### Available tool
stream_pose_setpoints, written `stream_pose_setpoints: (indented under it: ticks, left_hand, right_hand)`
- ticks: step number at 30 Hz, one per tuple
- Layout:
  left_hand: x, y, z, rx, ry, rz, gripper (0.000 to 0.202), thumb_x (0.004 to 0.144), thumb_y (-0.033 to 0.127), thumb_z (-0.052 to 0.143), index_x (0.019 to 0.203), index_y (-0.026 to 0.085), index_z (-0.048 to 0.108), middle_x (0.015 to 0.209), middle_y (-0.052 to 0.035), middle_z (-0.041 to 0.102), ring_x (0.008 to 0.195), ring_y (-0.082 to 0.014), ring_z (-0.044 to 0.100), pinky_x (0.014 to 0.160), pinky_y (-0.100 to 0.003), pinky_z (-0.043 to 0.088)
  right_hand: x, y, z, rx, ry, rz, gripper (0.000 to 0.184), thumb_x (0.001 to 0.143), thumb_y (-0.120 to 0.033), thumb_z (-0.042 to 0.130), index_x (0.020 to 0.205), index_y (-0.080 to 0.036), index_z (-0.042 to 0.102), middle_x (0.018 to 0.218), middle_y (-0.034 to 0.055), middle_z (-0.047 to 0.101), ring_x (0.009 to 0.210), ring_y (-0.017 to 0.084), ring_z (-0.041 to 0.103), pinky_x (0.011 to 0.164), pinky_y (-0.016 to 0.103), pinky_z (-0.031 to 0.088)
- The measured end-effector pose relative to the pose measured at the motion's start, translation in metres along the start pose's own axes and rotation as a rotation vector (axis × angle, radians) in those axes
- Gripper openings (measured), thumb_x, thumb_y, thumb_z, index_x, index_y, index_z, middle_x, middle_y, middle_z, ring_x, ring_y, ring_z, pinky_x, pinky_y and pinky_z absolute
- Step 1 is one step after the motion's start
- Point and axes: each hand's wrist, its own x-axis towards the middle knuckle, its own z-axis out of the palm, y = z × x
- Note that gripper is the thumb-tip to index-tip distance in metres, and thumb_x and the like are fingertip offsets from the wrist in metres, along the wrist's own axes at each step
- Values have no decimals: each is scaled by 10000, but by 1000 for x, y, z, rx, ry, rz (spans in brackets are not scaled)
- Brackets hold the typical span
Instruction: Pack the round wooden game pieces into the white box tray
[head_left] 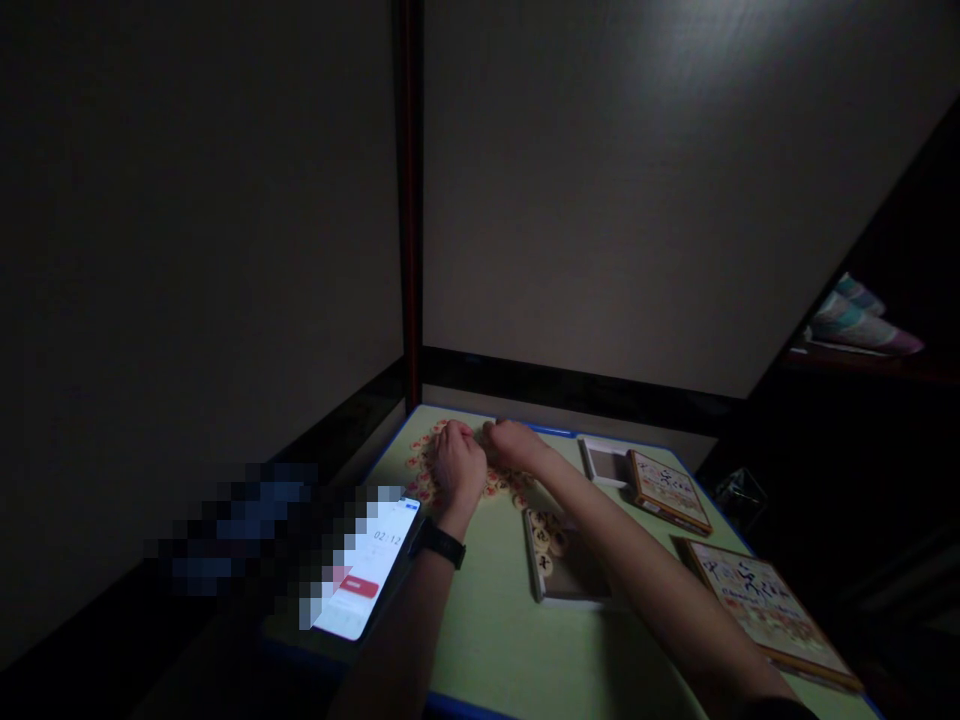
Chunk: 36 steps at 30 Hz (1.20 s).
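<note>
Round wooden Chinese chess pieces (499, 485) lie spread in a loose heap at the far left of the green table. My left hand (460, 462), with a dark band on its wrist, is over the heap with its fingers curled in. Just to its right, my right hand (514, 444) is closed at the heap's far edge. Whatever either hand pinches is hidden by the fingers. Nearer to me, under my right forearm, an open box tray (577, 575) has several chess pieces (544, 540) gathered at its left side.
A lit phone (367, 580) showing a timer lies at the table's left edge. Another white-edged tray (604, 462) and a printed box (670, 490) stand at the far right. A second printed box (776, 610) is nearer. Walls (585, 230) close off the back and left.
</note>
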Motion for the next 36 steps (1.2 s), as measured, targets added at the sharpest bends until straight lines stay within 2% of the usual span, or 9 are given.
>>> stream_pose_setpoints:
  ticks: [3, 6, 10, 13, 19, 22, 26, 32, 36]
  left_hand:
    - [-6, 9, -7, 115, -160, 26, 191, 887, 141, 430, 871, 220, 602, 865, -50, 699, 845, -206, 638, 737, -285, 431]
    - [-15, 20, -14, 263, -396, 123, 245, 916, 199, 412, 929, 240, 652, 880, -54, 729, 835, -212, 664, 714, -286, 438]
    - [-29, 31, -18, 326, -640, 306, 279, 893, 212, 424, 951, 249, 695, 965, -59, 747, 934, -222, 676, 779, -295, 467]
    - [-37, 32, -17, 319, -734, 369, 299, 865, 212, 439, 982, 260, 709, 988, -47, 752, 971, -216, 674, 823, -295, 479]
    - [-45, 33, -16, 359, -845, 404, 330, 877, 242, 405, 971, 259, 721, 879, -52, 758, 914, -211, 684, 832, -307, 492]
    - [-47, 35, -14, 369, -851, 435, 349, 884, 227, 384, 971, 246, 722, 864, -62, 756, 956, -218, 677, 852, -315, 489]
    - [-49, 33, -11, 356, -834, 473, 360, 881, 208, 372, 967, 242, 719, 981, -66, 752, 995, -230, 671, 867, -334, 490]
    - [-50, 30, -9, 341, -850, 442, 322, 828, 192, 434, 956, 271, 719, 964, -44, 756, 974, -226, 679, 845, -322, 496]
    - [-50, 29, -9, 336, -848, 450, 309, 809, 192, 456, 958, 275, 714, 959, -41, 756, 960, -225, 678, 835, -318, 496]
  right_hand:
    - [-37, 12, -8, 52, 47, -32, 274, 936, -145, 430, 1169, -134, 572, 1096, 155, 653, 923, 205, 647, 765, 265, 448]
    - [-89, 24, -9, 296, 151, -153, 200, 945, -183, 442, 1060, -144, 601, 989, 112, 640, 862, 186, 614, 779, 270, 447]
    - [-151, 32, 2, 559, 163, -172, 225, 896, -134, 489, 1076, -191, 612, 1035, 82, 624, 868, 171, 606, 787, 277, 469]
    - [-174, 30, 13, 667, 155, -184, 258, 851, -88, 531, 1057, -198, 639, 1063, 76, 636, 932, 174, 610, 825, 273, 469]
    - [-180, 19, 28, 628, 121, -139, 293, 755, -10, 557, 950, -196, 672, 941, 42, 677, 873, 171, 612, 786, 246, 433]
    - [-182, 15, 32, 546, 106, -82, 203, 788, -89, 581, 954, -189, 641, 911, 47, 679, 831, 181, 604, 742, 255, 417]
    - [-182, 10, 36, 479, 85, -58, 128, 857, -182, 554, 972, -180, 612, 943, 74, 685, 838, 191, 613, 734, 264, 414]
    - [-177, 4, 44, 396, 72, -87, 225, 883, -203, 538, 1099, -180, 596, 1019, 98, 693, 926, 219, 641, 779, 285, 422]
    - [-175, 3, 45, 391, 44, -57, 261, 896, -241, 568, 1149, -178, 571, 1054, 103, 696, 948, 231, 652, 779, 285, 430]
